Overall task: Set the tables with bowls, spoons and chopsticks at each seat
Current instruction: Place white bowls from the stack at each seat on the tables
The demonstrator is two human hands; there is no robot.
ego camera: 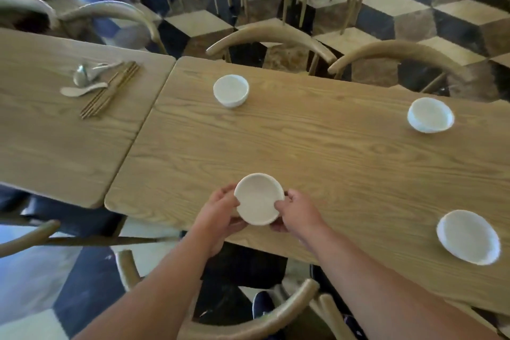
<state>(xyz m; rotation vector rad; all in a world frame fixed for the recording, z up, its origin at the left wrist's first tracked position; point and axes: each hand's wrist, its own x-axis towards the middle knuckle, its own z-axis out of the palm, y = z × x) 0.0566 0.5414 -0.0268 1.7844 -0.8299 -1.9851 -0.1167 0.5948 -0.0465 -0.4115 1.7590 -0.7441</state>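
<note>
A small white bowl (259, 199) is at the near edge of the right wooden table (317, 152), gripped by both hands. My left hand (219, 212) holds its left rim and my right hand (296, 212) holds its right rim. Three more white bowls stand on the same table: one far left (231, 90), one far right (430, 115), one near right (468, 236). On the left table (55, 141) lie a bundle of wooden chopsticks (110, 90) and several spoons (84, 80) beside them.
Curved-back wooden chairs stand along the far side (271, 36) (397, 55) and the near side (248, 320) of the table. More chairs and a chequered floor (441, 8) lie beyond. A narrow gap (143, 124) separates the two tables.
</note>
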